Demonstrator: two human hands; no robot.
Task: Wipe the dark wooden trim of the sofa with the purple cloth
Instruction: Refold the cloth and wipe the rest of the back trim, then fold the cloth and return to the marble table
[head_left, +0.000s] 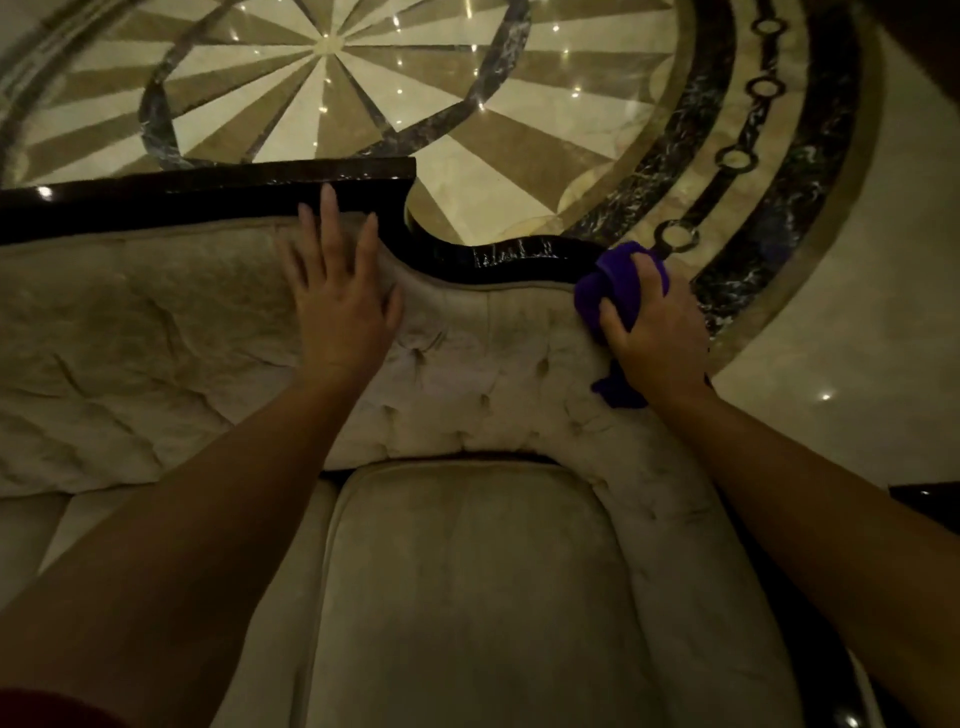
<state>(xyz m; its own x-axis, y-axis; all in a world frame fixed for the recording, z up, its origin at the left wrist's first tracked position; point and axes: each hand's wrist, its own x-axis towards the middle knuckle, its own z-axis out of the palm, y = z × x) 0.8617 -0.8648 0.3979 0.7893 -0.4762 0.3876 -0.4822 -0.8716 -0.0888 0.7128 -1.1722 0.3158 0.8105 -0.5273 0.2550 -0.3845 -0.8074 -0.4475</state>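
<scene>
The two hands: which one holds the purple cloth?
The right hand holds the purple cloth, bunched against the dark wooden trim. The left hand holds nothing; it lies flat, fingers spread, on the sofa back.

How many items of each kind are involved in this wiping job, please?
Hands: 2 (left hand, right hand)
Purple cloth: 1
Dark wooden trim: 1
Seat cushion: 1
Total: 5

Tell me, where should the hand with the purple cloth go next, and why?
Probably leftward along the dark wooden trim. The right hand holds the purple cloth bunched at the trim's right end, so the curved stretch toward the left hand, which rests flat on the sofa back, likely remains to wipe.
</scene>
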